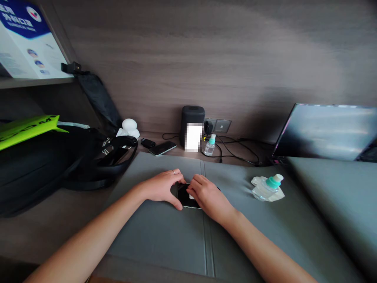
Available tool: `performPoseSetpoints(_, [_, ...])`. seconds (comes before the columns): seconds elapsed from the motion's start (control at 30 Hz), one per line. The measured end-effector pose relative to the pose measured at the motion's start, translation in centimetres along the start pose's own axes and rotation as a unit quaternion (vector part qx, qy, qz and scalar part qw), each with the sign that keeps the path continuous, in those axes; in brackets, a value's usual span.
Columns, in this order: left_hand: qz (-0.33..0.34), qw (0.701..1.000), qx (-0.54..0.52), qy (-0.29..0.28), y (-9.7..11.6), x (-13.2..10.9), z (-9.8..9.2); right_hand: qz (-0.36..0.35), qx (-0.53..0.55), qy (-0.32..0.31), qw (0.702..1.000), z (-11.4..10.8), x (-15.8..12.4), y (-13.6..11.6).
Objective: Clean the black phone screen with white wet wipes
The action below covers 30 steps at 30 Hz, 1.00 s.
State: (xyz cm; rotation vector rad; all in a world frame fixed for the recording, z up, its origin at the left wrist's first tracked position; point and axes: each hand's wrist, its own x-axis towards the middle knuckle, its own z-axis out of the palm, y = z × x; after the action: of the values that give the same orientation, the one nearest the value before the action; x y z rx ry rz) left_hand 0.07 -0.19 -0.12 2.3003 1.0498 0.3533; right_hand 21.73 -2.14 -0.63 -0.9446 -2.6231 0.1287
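Observation:
A black smartphone [184, 199] lies flat, screen up, on the grey desk mat. My left hand [161, 186] braces its left end, thumb at the near edge and fingers at the far edge, a ring on one finger. A small white wipe [191, 196] is pinched under the fingertips of my right hand [208, 196] and rests on the screen. That hand covers the phone's right part. To the right, a small clear spray bottle [266, 189] with a teal collar lies tilted on a crumpled white wipe or packet [278, 195].
Behind the mat [153, 236] are a second phone [163, 147], another spray bottle [210, 146], a black cylindrical device [193, 116] and cables [235, 147]. A black backpack [38, 173] sits left, under a shelf with a mask box [32, 43]. An open laptop [326, 131] stands right.

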Motion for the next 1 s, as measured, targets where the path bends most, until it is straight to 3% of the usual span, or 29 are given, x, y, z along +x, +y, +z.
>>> performPoseSetpoints(0.17, [0.011,1.000,0.005,-0.001,0.1,0.0,-0.1,-0.050,0.034,-0.023,0.998,-0.4,0.2,-0.6])
performPoseSetpoints(0.47, [0.009,1.000,-0.015,0.002,0.0,-0.4,0.1,-0.003,0.148,-0.099,0.984,-4.2,-3.3,2.1])
performPoseSetpoints(0.57, [0.002,1.000,-0.020,0.007,-0.3,-0.3,0.3,0.003,0.144,-0.090,0.985,-3.9,-3.4,1.9])
performPoseSetpoints(0.7, [0.004,1.000,-0.018,0.004,-0.2,-0.2,0.4,0.008,0.083,-0.034,0.996,-1.9,-1.6,0.6])
performPoseSetpoints(0.77, [0.002,1.000,-0.009,0.004,-0.2,-0.1,0.4,-0.021,0.059,-0.022,0.998,-1.0,-0.7,-0.1])
performPoseSetpoints(0.9, [0.003,1.000,-0.009,0.003,-0.2,-0.1,0.3,-0.124,0.070,-0.058,0.988,-0.8,-0.2,-0.7])
performPoseSetpoints(1.0, [0.005,1.000,-0.016,0.005,-0.4,-0.2,0.3,-0.103,0.114,-0.082,0.985,-2.1,-1.0,0.0])
